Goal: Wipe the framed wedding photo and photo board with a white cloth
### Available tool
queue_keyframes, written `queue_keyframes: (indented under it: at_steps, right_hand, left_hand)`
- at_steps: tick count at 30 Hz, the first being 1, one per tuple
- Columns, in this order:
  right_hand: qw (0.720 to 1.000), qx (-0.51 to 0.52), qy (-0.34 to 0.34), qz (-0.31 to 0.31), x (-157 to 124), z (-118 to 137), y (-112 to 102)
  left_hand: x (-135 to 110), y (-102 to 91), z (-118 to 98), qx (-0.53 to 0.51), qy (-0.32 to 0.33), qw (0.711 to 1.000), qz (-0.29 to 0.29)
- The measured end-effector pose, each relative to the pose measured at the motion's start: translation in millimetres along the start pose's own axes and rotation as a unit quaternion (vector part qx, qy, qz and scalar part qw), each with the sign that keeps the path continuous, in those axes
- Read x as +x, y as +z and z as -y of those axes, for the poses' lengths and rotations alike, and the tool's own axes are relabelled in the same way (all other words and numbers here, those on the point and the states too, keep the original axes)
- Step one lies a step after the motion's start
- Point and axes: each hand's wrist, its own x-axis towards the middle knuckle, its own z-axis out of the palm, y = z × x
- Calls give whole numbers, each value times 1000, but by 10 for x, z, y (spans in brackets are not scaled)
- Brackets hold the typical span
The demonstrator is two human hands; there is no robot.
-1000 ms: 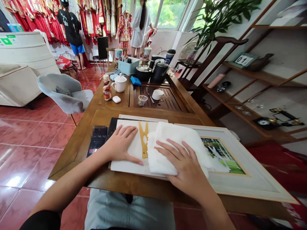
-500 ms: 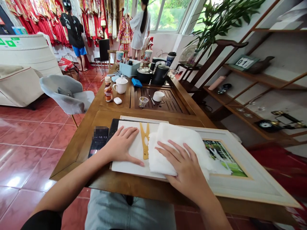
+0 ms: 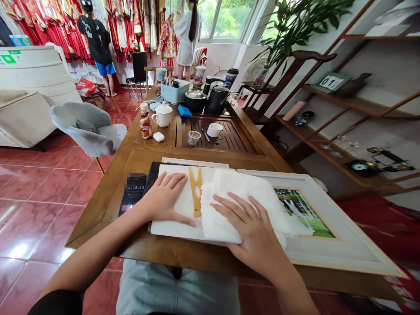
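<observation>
My left hand (image 3: 167,199) lies flat, fingers spread, on a white board or sheet (image 3: 179,175) at the table's near edge. Just right of its fingers is a flat yellow two-legged piece (image 3: 196,197) with a hole in its middle; its kind is unclear. A folded white cloth (image 3: 243,183) covers the right part of the white surface. On that cloth rests my right hand (image 3: 252,227), fingers apart and not gripping. The cloth's right end overlaps a framed photo (image 3: 305,210). Left of my left hand lies a phone (image 3: 133,192) with a timer on its screen.
Farther up the wooden table (image 3: 154,153) stand a brown-labelled bottle (image 3: 145,122), a lidded white mug (image 3: 162,114), a small plastic cup (image 3: 194,138), a white bowl (image 3: 215,130) and a black kettle (image 3: 217,99). A grey chair (image 3: 88,127) is at left. Two people stand by hanging garments.
The view has shifted slightly. Both hands keep their places on the white surface and the cloth. Nothing has been picked up or let go.
</observation>
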Motion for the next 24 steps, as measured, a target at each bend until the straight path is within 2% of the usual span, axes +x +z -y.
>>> queue_keyframes:
  at_steps: [9, 24]
  right_hand:
    - [1000, -1, 23, 3, 129, -103, 101]
    - [1000, -18, 23, -6, 99, -69, 115]
  left_hand:
    - [1, 3, 4, 1, 1, 1000, -2]
    - [2, 7, 16, -2, 4, 1000, -3]
